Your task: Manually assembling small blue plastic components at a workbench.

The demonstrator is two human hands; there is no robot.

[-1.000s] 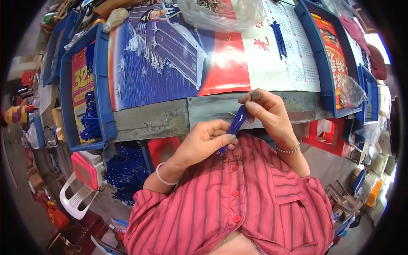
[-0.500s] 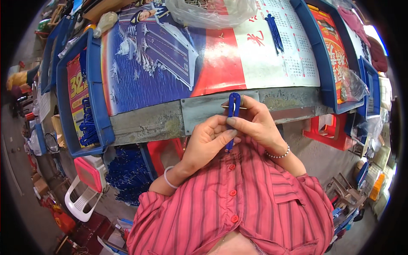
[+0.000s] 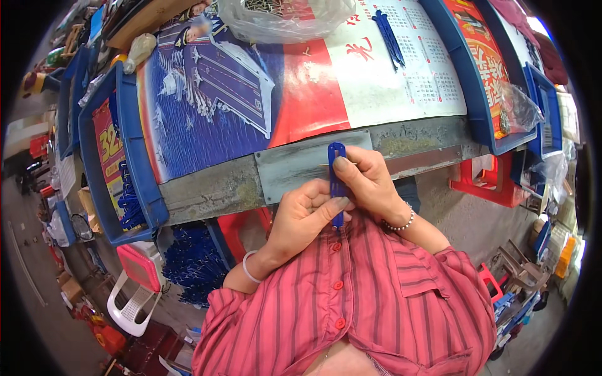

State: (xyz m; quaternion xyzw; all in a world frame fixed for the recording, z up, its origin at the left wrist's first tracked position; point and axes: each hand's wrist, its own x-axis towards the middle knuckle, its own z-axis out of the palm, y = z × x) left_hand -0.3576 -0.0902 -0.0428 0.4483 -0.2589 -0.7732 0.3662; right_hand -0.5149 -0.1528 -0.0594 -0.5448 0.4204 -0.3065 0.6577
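A long, narrow blue plastic piece [image 3: 337, 152] with a rounded top stands nearly upright between my hands, in front of the bench edge. My left hand [image 3: 308, 212] pinches its lower part between thumb and fingers. Higher up, my right hand [image 3: 370, 185] is closed on the same piece, its thumb pressed on the front face. A thin metal pin [image 3: 323, 165] sticks out to the left near the top; my fingers hide its other end. Just behind lies a grey metal plate [image 3: 282, 169] set into the bench edge.
A clear plastic bag of small metal pins [image 3: 266, 7] sits at the back, beside several blue strips [image 3: 390, 41] on the poster-covered bench. Blue trays [image 3: 143, 156] flank it. Below left are a heap of blue parts [image 3: 195, 266] and a white chair [image 3: 128, 307]; a red stool [image 3: 458, 182] stands right.
The blue piece has turned, so its broad face shows instead of an open slot. My right thumb has moved up onto its upper part. The whole view has shifted slightly.
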